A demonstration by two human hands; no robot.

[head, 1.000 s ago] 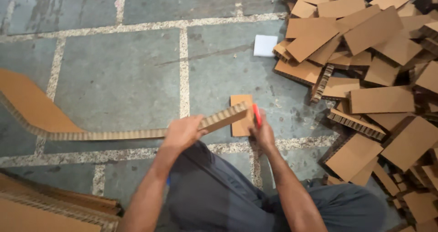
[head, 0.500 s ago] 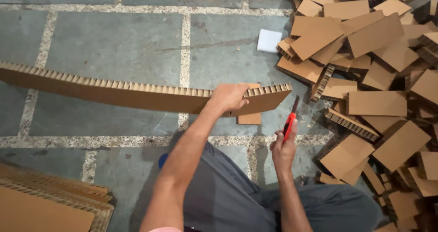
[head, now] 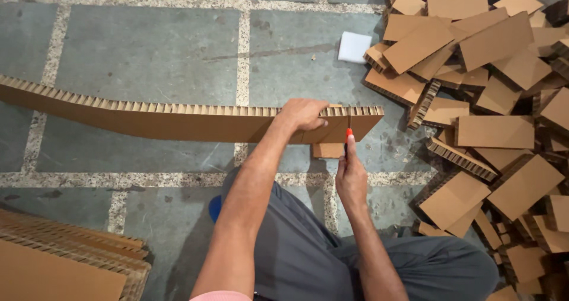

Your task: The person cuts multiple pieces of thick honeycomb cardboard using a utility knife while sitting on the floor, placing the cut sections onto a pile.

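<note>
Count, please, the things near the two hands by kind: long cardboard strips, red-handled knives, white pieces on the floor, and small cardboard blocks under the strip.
Long honeycomb cardboard strip, held by the left hand: 1
Red-handled knife, in the right hand: 1
White piece on the floor: 1
Small cardboard block under the strip: 1
Total: 4

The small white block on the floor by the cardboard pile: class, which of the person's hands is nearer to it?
Right. The right hand, holding a red-handled cutter, sits almost straight below the white block; the left hand grips the long cardboard strip further to its left.
</note>
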